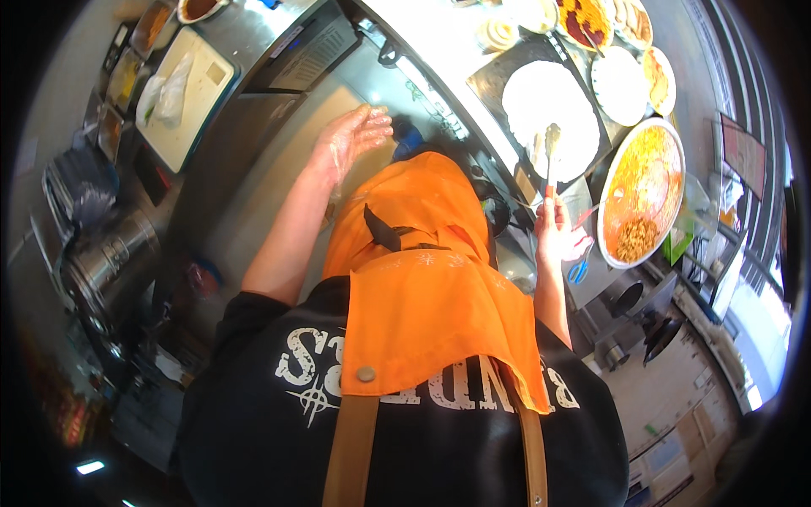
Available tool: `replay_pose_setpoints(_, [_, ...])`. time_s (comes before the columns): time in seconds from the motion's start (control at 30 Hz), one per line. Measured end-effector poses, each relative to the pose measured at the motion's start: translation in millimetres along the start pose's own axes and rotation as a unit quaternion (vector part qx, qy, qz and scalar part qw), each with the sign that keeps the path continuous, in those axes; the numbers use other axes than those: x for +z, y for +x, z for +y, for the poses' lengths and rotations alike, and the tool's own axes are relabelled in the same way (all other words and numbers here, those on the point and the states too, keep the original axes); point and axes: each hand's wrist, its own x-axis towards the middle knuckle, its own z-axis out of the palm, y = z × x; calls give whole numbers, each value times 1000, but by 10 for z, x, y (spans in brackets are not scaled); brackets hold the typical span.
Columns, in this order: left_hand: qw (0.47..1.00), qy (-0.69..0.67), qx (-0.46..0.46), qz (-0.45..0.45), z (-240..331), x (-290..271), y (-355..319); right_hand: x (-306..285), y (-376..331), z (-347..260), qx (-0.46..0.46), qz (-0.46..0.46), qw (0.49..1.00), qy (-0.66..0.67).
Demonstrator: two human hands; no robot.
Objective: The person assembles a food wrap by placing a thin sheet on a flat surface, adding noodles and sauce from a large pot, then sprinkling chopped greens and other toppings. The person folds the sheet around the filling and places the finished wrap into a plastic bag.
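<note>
My left hand (355,135) is in a thin clear glove, raised over the dark counter, fingers stretched out and nothing held. Closed around the red-orange handle of a flat-headed tool (551,156) is my right hand (553,232). The tool's pale end rests on or just above a round white disc (545,93). Glare hides whether this disc is dough or a plate; a dark square board (490,72) lies beneath it. A large white-rimmed bowl (601,211) with orange-red food and brown pieces stands to its right. Blue-handled scissors (579,272) lie close below my right hand.
Several bowls and plates with red, yellow and pale food, including a white plate (619,84), stand at the upper right. At the upper left, a cutting board (203,76) carries a clear plastic bag (173,93), beside several food containers. A metal pot (114,253) sits lower left.
</note>
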Motion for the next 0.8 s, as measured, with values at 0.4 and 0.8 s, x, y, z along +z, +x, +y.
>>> replay_pose_setpoints(0.4, [995,-75,-49,40,-593,-534,116,237,-148,-113,4,-67,996,-57])
replay_pose_setpoints(0.8, [994,-69,-47,67,-609,-702,241,313,-190,-44,6,-81,995,-49])
